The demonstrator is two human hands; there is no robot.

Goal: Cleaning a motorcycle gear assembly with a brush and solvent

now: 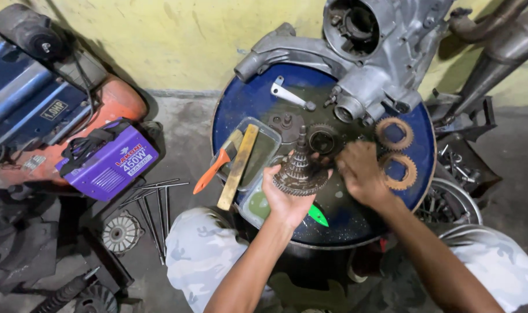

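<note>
Cupping a stepped gear cluster [299,168] from below over the drum's [235,110] near middle, the left hand [287,197] curls around it while the right hand [359,173], fingers bent, touches its side.

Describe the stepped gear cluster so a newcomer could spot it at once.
Start at the round blue drum top under the grey engine casing. At its near edge the left hand cradles the gear cluster. Unlike the flat orange-brown toothed rings nearby, it is dark, greasy and tapers upward in tiers.
</note>
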